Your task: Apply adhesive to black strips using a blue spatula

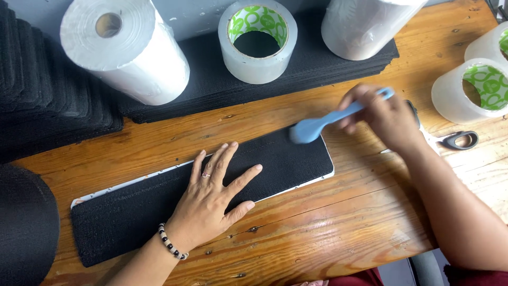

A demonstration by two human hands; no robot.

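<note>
A long black textured strip [132, 206] with a white backing edge lies slanted across the wooden table [328, 233]. My left hand [214, 198] presses flat on the strip's middle, fingers spread, with a ring and a beaded bracelet. My right hand [383, 114] grips a light blue plastic scraper [330, 119]; its broad end rests on the strip's far right corner and looks blurred.
Stacks of black strips [47, 106] fill the back left and centre. On them stand a white roll [124, 47], a clear tape roll [257, 39] and another roll [365, 24]. Two more tape rolls [473, 90] and scissors [457, 140] sit at right. A dark round shape [24, 228] lies at the left edge.
</note>
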